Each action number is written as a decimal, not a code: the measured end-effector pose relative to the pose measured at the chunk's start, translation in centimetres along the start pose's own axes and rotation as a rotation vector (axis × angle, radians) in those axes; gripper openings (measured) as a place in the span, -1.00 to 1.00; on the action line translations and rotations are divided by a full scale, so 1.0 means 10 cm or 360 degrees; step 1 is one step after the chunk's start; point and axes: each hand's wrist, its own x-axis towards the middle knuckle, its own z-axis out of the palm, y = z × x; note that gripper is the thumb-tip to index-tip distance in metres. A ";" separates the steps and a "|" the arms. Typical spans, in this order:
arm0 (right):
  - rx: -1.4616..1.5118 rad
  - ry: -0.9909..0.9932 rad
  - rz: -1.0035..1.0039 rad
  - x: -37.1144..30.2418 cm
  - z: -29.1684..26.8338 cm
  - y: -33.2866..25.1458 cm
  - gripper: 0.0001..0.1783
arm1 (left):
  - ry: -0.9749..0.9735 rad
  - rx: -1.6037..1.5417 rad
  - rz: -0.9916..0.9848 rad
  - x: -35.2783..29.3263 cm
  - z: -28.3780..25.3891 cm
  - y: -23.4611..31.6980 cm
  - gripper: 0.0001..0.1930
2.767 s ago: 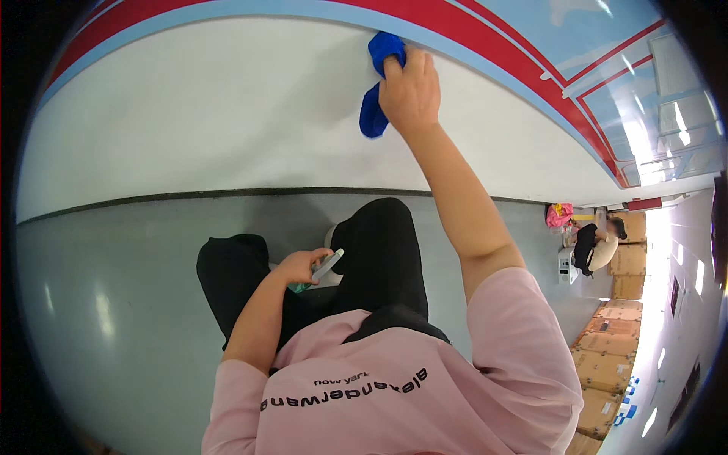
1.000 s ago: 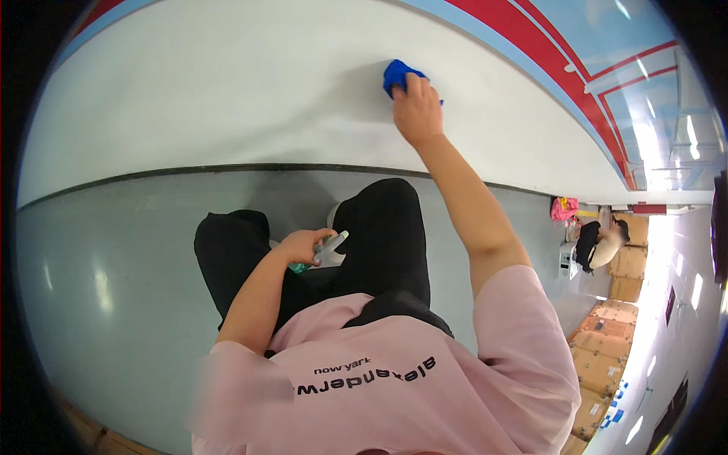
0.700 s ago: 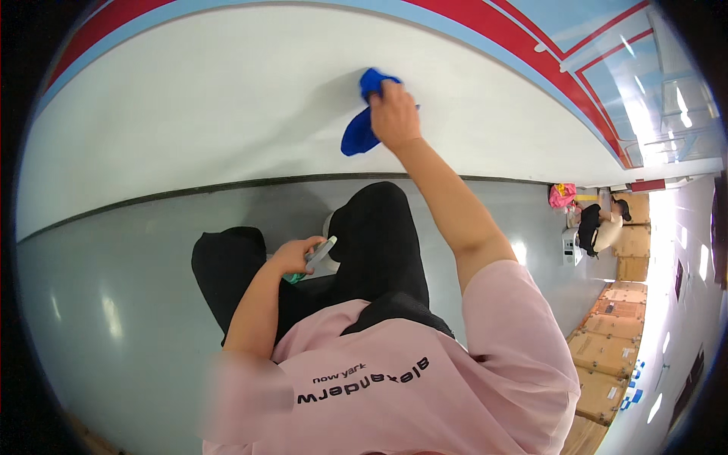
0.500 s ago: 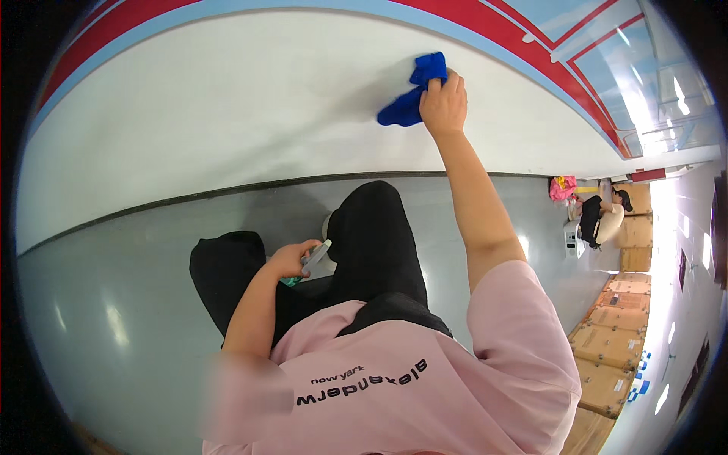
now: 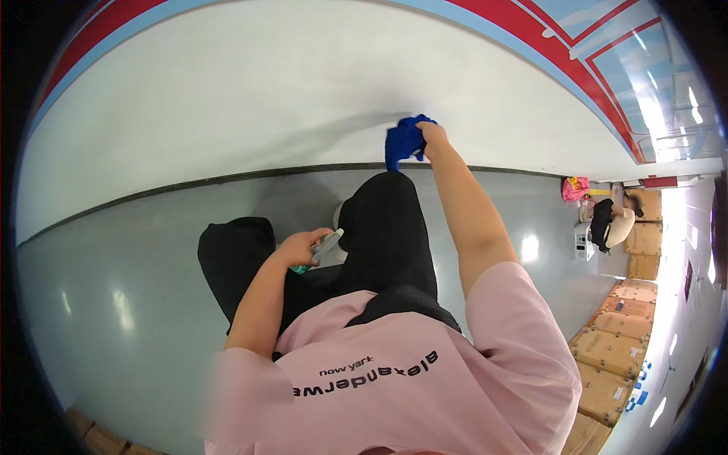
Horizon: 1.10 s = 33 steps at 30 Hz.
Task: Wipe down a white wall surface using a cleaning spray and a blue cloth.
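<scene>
Gripped in my right hand [image 5: 434, 139] is a blue cloth [image 5: 405, 142], bunched up against or close to the lower part of the white wall [image 5: 227, 91]; whether it touches the wall I cannot tell. One end of the cloth hangs down by my knee. My left hand [image 5: 301, 249] rests low between my legs, its fingers closed around a spray bottle with a grey, pale-tipped nozzle [image 5: 327, 246]. A bit of the bottle's green body [image 5: 301, 269] shows under the hand; the rest is hidden.
A dark strip [image 5: 152, 191] runs where the wall meets the grey floor [image 5: 152, 250]. Red and light-blue bands cross the wall higher up. To the right, another person [image 5: 614, 224] crouches near a pink bag [image 5: 575, 188] and a white box-shaped item [image 5: 583, 241]. Wooden crates [image 5: 618, 345] line that side.
My right hand has come down the wall with the blue cloth, closer to the floor and my knee. The left hand keeps its hold on the spray bottle. The view has shifted slightly.
</scene>
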 end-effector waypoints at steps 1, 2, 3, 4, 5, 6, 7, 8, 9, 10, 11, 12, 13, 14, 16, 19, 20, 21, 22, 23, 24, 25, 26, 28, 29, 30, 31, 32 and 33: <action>-0.0005 -0.0028 0.0017 -0.16 0.21 -0.01 -0.71 | 0.0008 -0.0010 -0.0031 -0.05 0.01 -0.05 -0.15; 0.0154 -0.0197 0.0006 -0.34 0.42 -0.04 -0.71 | 0.0013 -0.0033 -0.0056 -0.10 0.02 -0.11 -0.15; 0.0316 -0.0351 -0.0008 -0.50 0.60 -0.09 -0.71 | 0.0011 -0.0053 -0.0069 -0.13 0.03 -0.13 -0.14; 0.0376 -0.0440 -0.0062 -0.61 0.77 -0.16 -0.71 | 0.0003 -0.0057 -0.0072 -0.12 0.03 -0.12 -0.14; 0.0439 -0.0525 -0.0118 -0.71 0.95 -0.22 -0.71 | -0.0002 -0.0047 -0.0055 -0.09 0.03 -0.12 -0.14; 0.0315 -0.0536 -0.0214 -0.77 1.09 -0.27 -0.70 | -0.0012 -0.0036 -0.0031 -0.06 0.02 -0.10 -0.14; 0.0190 -0.0559 -0.0304 -0.85 1.26 -0.32 -0.70 | -0.0020 -0.0038 -0.0038 -0.07 0.01 -0.09 -0.14; 0.0052 -0.0549 -0.0367 -1.00 1.43 -0.37 -0.73 | -0.0027 -0.0043 -0.0078 -0.12 0.00 -0.12 -0.14; -0.0086 -0.0534 -0.0438 -1.13 1.57 -0.40 -0.75 | -0.0032 -0.0046 -0.0110 -0.16 -0.02 -0.13 -0.13; -0.0282 -0.0248 -0.0645 -0.94 1.59 -0.35 -0.69 | -0.0048 -0.0033 -0.0083 -0.10 -0.04 -0.05 -0.13; -0.0281 -0.0215 -0.0652 -0.74 1.47 -0.31 -0.69 | -0.0054 -0.0007 -0.0052 -0.04 -0.06 0.04 -0.14; -0.0381 -0.0154 -0.0710 -0.64 1.42 -0.26 -0.67 | -0.0045 0.0002 -0.0060 -0.06 -0.06 0.02 -0.14; -0.0482 -0.0103 -0.0771 -0.60 1.39 -0.24 -0.64 | -0.0037 -0.0007 -0.0076 -0.10 -0.06 -0.03 -0.14; -0.0453 -0.0002 -0.0751 -0.57 1.34 -0.22 -0.60 | 0.0015 -0.0035 -0.0030 -0.12 -0.04 -0.08 -0.18; -0.0333 0.0238 -0.0628 -0.55 1.18 -0.17 -0.56 | 0.0074 -0.0076 0.0010 -0.16 -0.01 -0.14 -0.22; 0.0027 0.0332 -0.0435 -0.57 0.98 -0.19 -0.52 | 0.0045 -0.0122 0.0011 -0.10 -0.01 -0.08 -0.22; -0.0356 0.0325 -0.0637 -0.58 0.98 -0.22 -0.52 | -0.0025 -0.0094 -0.0026 -0.07 -0.01 -0.06 -0.19; -0.0740 0.0320 -0.0834 -0.60 0.96 -0.27 -0.51 | -0.0097 -0.0061 -0.0060 -0.05 -0.04 -0.01 -0.16; -0.0780 0.0241 -0.0858 -0.70 1.02 -0.34 -0.52 | -0.0104 -0.0064 -0.0058 -0.06 -0.05 0.00 -0.16; -0.0989 0.0145 -0.1085 -0.81 1.07 -0.40 -0.56 | -0.0113 -0.0059 -0.0038 -0.07 -0.06 0.00 -0.16; -0.1061 0.0037 -0.1175 -0.97 1.15 -0.48 -0.57 | -0.0112 -0.0055 -0.0024 -0.11 -0.08 -0.01 -0.16; -0.1134 -0.0059 -0.1267 -1.05 1.19 -0.54 -0.59 | -0.0112 -0.0053 -0.0020 -0.10 -0.07 -0.03 -0.16; -0.1132 -0.0058 -0.1270 -1.07 1.21 -0.57 -0.59 | -0.0074 -0.0050 0.0019 -0.08 -0.06 -0.06 -0.19; -0.1025 -0.0039 -0.1191 -1.06 1.23 -0.60 -0.61 | -0.0040 -0.0048 0.0060 -0.09 -0.05 -0.08 -0.22; -0.1023 -0.0044 -0.1191 -1.06 1.24 -0.58 -0.61 | -0.0018 -0.0051 0.0049 -0.10 -0.05 -0.10 -0.22; -0.1018 0.0016 -0.1176 -1.02 1.24 -0.54 -0.61 | 0.0006 -0.0052 0.0044 -0.10 -0.06 -0.10 -0.22; -0.1013 0.0081 -0.1160 -0.95 1.21 -0.47 -0.60 | 0.0009 -0.0049 0.0050 -0.09 -0.06 -0.09 -0.22; -0.1013 0.0085 -0.1165 -0.87 1.16 -0.41 -0.60 | 0.0031 -0.0071 0.0057 -0.09 -0.05 -0.07 -0.23; -0.1040 0.0160 -0.1058 -0.72 1.07 -0.33 -0.59 | 0.0050 -0.0089 0.0071 -0.05 -0.05 -0.05 -0.23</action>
